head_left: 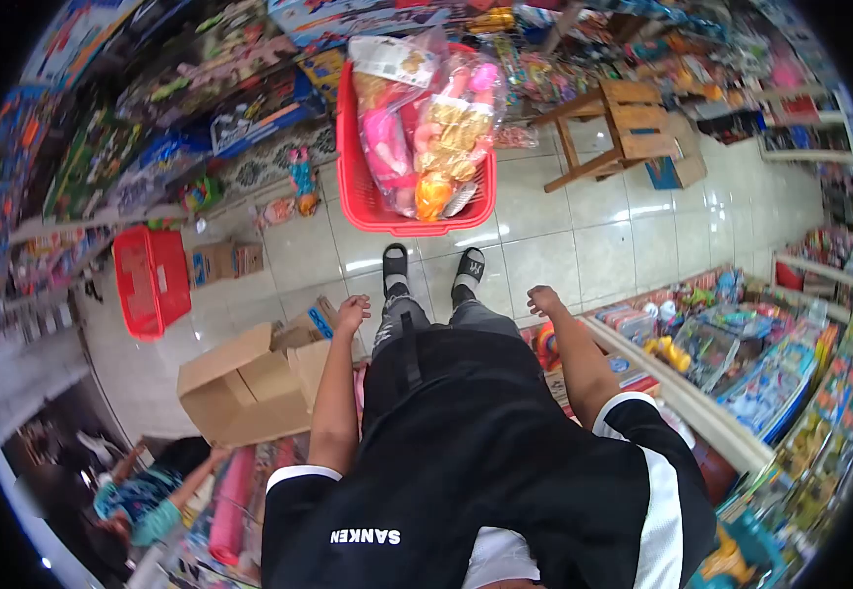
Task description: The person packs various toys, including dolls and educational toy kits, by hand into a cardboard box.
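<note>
I look straight down at my own body in a black shirt and dark trousers, standing on a pale tiled floor. My left hand [352,314] hangs at my side with fingers loosely curled, holding nothing, just above an open cardboard box [250,383]. My right hand [544,299] hangs empty on the other side, close to a low shelf of toys [731,344]. In front of my feet stands a red plastic basket [368,201] filled with packaged dolls and toys [426,128].
A second red basket [152,280] stands at the left beside small cardboard boxes [225,260]. A wooden stool [618,133] is at the far right. Toy shelves line both sides. Another person [147,496] crouches at the lower left.
</note>
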Demonstrator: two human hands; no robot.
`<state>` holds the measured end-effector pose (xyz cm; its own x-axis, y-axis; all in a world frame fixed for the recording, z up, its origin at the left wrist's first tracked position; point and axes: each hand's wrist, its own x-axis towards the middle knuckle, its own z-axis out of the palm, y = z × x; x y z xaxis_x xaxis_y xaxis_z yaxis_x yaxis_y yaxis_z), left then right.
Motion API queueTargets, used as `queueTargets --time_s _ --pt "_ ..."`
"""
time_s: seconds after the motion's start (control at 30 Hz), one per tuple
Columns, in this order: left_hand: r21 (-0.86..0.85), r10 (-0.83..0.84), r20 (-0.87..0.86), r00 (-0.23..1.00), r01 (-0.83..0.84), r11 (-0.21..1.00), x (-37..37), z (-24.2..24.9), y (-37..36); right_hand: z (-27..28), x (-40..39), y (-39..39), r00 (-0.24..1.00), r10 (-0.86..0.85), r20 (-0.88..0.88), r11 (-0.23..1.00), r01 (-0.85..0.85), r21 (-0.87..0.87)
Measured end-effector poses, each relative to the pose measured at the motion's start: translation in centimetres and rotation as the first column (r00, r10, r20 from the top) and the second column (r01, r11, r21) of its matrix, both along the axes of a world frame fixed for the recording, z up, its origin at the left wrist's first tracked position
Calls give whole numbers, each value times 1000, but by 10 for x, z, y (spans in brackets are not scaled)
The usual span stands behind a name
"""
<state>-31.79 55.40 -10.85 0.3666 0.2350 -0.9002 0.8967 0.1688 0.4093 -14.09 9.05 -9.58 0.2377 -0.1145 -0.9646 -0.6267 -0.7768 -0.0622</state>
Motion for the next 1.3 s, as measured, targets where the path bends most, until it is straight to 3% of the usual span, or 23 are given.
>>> queueTargets --time_s 0.07,0.2,0.23,0.33,0.57,0.63,0.7,0.73,0.8,0.83,0.93,0.97,1.03,1.07,1.13,1.17,1.2,1.23,1.27,1.3 --pt "34 109 69 992 -111 993 -37 -6 -11 -9 26 1 995 96 5 995 -96 28" --pt "40 239 -22 971 -238 971 -115 -15 -28 -13 66 24 949 275 152 953 -290 86" --pt "30 259 -27 966 -258 966 -126 -10 -30 -11 73 34 968 203 146 976 -212 52" --pt "1 370 -171 913 -375 927 -172 -16 -36 -9 84 63 948 269 173 961 -276 21" --pt "-18 452 -54 891 -453 891 -262 -81 -75 -1 42 153 827 535 173 836 -547 31" --pt "-13 492 -119 862 -497 868 -263 -86 -78 0 22 187 737 650 185 744 -667 46" --pt "-28 602 -105 791 -608 794 -264 -90 -84 -17 7 210 493 822 284 498 -865 61" --pt "-32 646 -122 753 -654 756 -267 -97 -90 -17 -2 228 447 854 267 447 -892 63" --pt "-28 857 -32 514 -858 513 -274 -106 -99 -8 -25 275 406 879 248 401 -913 72" --pt "-10 888 -42 459 -888 459 -277 -102 -100 -12 -35 297 356 903 240 344 -935 91" --pt "236 941 102 322 -927 292 -292 -92 -95 -23 -74 365 255 921 295 211 -962 171" --pt "236 981 27 190 -955 178 -306 -98 -92 -25 -92 391 214 929 303 160 -968 194" --pt "327 992 54 -112 -937 -124 -329 -97 -83 -32 -130 441 115 927 356 56 -984 171" --pt "344 985 69 -157 -923 -171 -342 -98 -76 -38 -150 465 70 905 420 -14 -981 193" --pt "729 980 198 -27 -664 -166 -369 -94 -65 -53 -196 508 87 875 476 -39 -968 249" --pt "741 978 201 -62 -643 -193 -376 -86 -59 -56 -217 531 80 868 490 -57 -964 259" --pt "772 961 273 37 -605 -196 -378 -54 -39 -61 -238 547 55 871 489 -93 -957 273" --pt "801 931 336 143 -563 -202 -384 -37 -28 -67 -260 564 48 796 604 -118 -966 231" --pt "722 926 374 49 -643 -257 -395 -45 -26 -72 -279 582 44 703 710 -131 -973 190" --pt "728 925 378 28 -626 -279 -404 -53 -26 -72 -295 599 65 725 686 -117 -969 216"
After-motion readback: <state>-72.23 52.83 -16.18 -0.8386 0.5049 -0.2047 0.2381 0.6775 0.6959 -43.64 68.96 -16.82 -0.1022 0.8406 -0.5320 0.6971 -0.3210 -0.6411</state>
